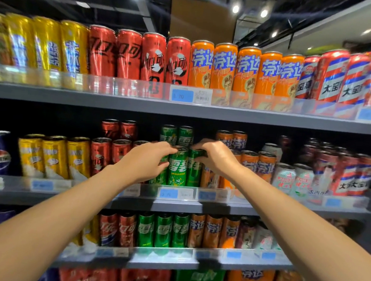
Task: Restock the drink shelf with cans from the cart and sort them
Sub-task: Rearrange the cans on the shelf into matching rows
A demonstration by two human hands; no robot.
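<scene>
The drink shelf already looks mostly full and sorted by colour, so I judge the task well advanced; the cart is not in view. On the middle level, the left hand and the right hand each curl their grip around a front green can, standing in the green row.

Head cam, close, facing drink shelf

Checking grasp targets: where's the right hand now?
Head view, middle shelf, centre: right hand grips a green can, orange cans to its right.
</scene>
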